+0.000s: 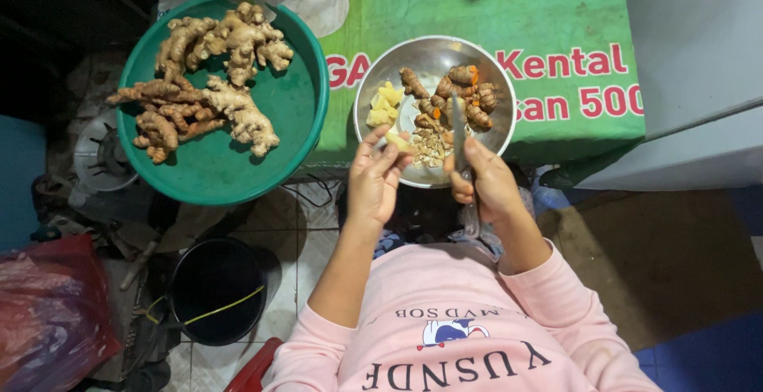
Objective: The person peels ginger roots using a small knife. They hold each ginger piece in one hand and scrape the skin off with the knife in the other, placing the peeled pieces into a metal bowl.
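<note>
Green tray (214,173): sitting at the left, partly over the table's edge, holding a heap of whole ginger roots (203,74) that are showing their skin and looking untouched.
Green cloth (477,18): covering the table under both containers.
Steel bowl (433,54): resting right of the tray, holding turmeric pieces (457,94) with orange cut ends, pale yellow peeled chunks (383,102) at its left side and a little pile of scrapings (429,147) near the front.
Progress: judging by this, only a small share is peeled; the tray's heap is waiting.
Black bucket (218,289): standing on the floor below; contents cannot be told.
Right hand (486,181): gripping a knife (458,126), blade pointing up over the bowl.
Left hand (375,173): pinching a small pale piece (397,141) at the bowl's near rim, just beside the blade.
</note>
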